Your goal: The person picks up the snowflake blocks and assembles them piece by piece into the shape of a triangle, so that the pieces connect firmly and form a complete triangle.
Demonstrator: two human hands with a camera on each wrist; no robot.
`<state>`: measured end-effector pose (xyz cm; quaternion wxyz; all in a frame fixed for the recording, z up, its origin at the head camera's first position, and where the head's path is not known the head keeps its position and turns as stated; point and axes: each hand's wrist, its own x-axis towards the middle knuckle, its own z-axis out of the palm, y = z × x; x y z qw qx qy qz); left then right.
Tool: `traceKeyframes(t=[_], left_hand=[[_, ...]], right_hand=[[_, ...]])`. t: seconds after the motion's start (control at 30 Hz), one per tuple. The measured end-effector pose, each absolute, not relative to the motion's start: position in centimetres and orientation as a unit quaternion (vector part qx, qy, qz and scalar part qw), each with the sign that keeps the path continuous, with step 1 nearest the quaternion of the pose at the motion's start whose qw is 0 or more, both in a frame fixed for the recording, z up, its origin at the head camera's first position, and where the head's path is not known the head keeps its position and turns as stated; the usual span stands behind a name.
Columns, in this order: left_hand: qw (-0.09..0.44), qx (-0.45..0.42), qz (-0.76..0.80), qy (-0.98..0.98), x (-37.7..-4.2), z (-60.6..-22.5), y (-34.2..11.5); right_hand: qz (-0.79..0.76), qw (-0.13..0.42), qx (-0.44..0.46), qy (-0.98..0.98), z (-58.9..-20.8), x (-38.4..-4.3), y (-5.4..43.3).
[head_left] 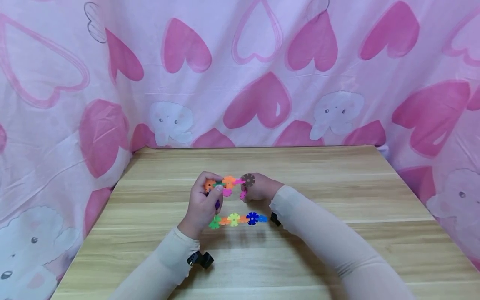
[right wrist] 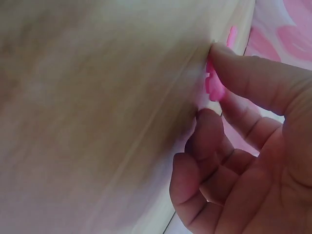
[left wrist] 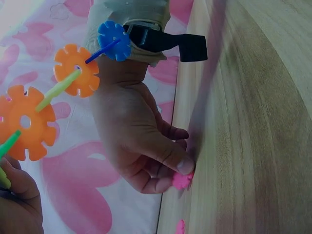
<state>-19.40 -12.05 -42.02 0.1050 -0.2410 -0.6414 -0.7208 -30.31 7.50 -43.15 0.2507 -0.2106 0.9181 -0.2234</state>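
Observation:
In the head view my left hand (head_left: 198, 208) grips a chain of notched plastic flower discs, thumb over an orange disc (head_left: 210, 186). Along its top run another orange disc (head_left: 228, 182), a pink one seen edge-on and a brown disc (head_left: 248, 180). A lower row with a yellow disc (head_left: 234, 219) and a dark blue disc (head_left: 252, 218) extends rightward below the hands; its link to the chain is hidden. My right hand (head_left: 264, 187) pinches a pink disc (right wrist: 214, 85) between thumb and finger. A second pink piece (right wrist: 232, 37) shows beyond the fingertips.
Both hands are over a wooden table (head_left: 337, 233). A pink heart-patterned curtain (head_left: 258, 50) encloses its back and sides. Black wrist mounts (head_left: 204, 260) stick out from the cream sleeves (head_left: 165, 258).

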Motion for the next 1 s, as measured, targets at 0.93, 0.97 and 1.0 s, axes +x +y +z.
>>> traceKeyframes(t=[0.93, 0.97, 1.0], left_hand=[[0.128, -0.241, -0.716, -0.643, -19.3, -41.7, -12.3], [0.128, -0.239, -0.715, -0.644, -19.2, -41.7, -12.3], [0.129, -0.24, -0.716, -0.643, -19.2, -41.7, -12.3]], right_hand=[[-0.621, 0.156, -0.221, 0.736, -35.7, -22.7, 14.4], [-0.627, 0.155, -0.218, 0.732, -35.6, -22.6, 14.5], [-0.631, 0.155, -0.216, 0.729, -35.5, -22.5, 14.6]])
